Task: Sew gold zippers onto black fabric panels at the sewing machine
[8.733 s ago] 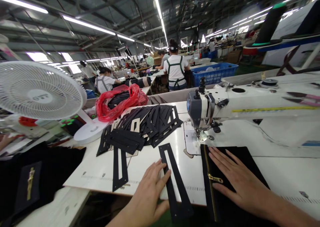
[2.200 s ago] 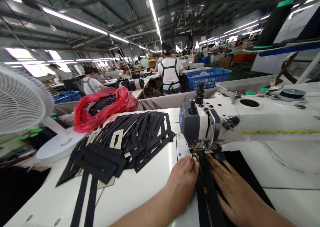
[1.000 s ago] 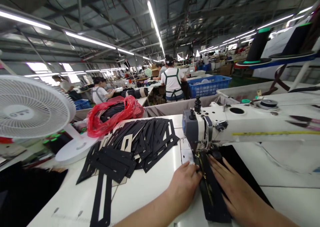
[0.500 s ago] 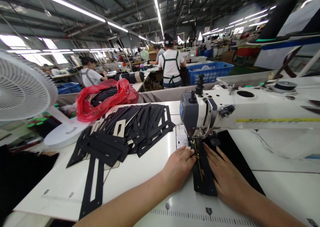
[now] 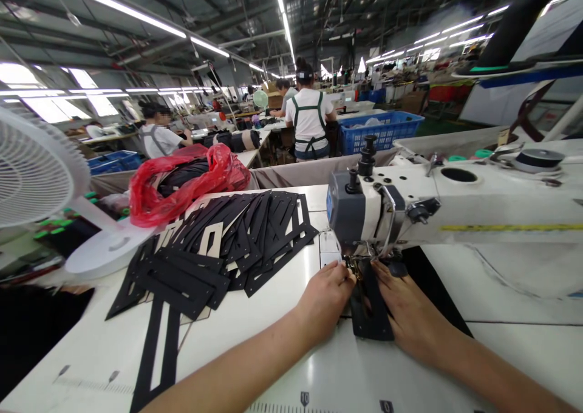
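Worktable (image 5: 255, 316), two hands (image 5: 325, 297) (image 5: 407, 313), seemingly one zipper (image 5: 363, 286)

The panel in hand (image 5: 370, 323) is black, the bag (image 5: 228, 167) red, the basket (image 5: 387, 137) blue, the tabletop (image 5: 246, 322) white.

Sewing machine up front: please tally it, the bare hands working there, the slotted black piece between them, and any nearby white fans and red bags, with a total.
Sewing machine: 1
Left hand and right hand: 2
Slotted black piece: 1
White fan: 1
Red bag: 1
Total: 6
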`<state>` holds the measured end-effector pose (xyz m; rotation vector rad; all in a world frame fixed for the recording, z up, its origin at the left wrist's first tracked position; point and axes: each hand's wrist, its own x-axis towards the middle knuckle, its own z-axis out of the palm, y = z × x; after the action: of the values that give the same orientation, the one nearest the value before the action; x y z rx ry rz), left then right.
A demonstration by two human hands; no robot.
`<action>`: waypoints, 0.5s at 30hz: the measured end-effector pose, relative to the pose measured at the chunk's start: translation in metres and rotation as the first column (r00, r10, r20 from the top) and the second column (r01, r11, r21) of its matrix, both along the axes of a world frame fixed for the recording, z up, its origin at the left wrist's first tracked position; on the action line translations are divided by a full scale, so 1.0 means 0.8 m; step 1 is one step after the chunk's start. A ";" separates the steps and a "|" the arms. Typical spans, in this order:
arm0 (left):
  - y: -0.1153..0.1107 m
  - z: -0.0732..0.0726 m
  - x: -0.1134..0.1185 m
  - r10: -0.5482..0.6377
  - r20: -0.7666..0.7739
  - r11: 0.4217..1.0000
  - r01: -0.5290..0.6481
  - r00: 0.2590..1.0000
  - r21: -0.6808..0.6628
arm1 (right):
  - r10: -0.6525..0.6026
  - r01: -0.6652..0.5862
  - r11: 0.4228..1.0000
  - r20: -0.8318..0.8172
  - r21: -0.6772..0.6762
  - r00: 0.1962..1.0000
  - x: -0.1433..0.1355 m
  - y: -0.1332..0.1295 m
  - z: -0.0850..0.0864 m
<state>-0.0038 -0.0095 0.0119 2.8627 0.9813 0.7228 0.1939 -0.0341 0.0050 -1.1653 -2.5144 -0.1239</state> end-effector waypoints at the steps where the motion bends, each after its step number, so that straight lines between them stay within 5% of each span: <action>1: 0.000 0.001 0.000 0.007 -0.015 1.000 -0.007 1.000 -0.006 | -0.007 0.006 1.000 -0.034 -0.018 0.999 0.001 0.004 0.002; 5: -0.006 0.008 0.000 0.045 -0.090 0.998 -0.047 0.995 -0.028 | -0.105 0.102 0.994 -0.145 -0.028 0.984 0.004 0.025 0.012; 10: -0.026 0.011 0.006 0.099 -0.085 0.994 -0.102 0.991 -0.038 | 0.016 -0.012 0.999 -0.148 0.032 0.989 -0.001 0.041 0.019; 15: -0.036 0.008 0.010 0.103 -0.091 0.994 -0.106 0.991 -0.028 | -0.078 0.081 0.997 -0.177 0.011 0.981 -0.003 0.042 0.012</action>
<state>0.0040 -0.0381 0.0179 2.8557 1.1504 0.5839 0.1914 -0.0001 0.0147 -1.2144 -2.3092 -0.0611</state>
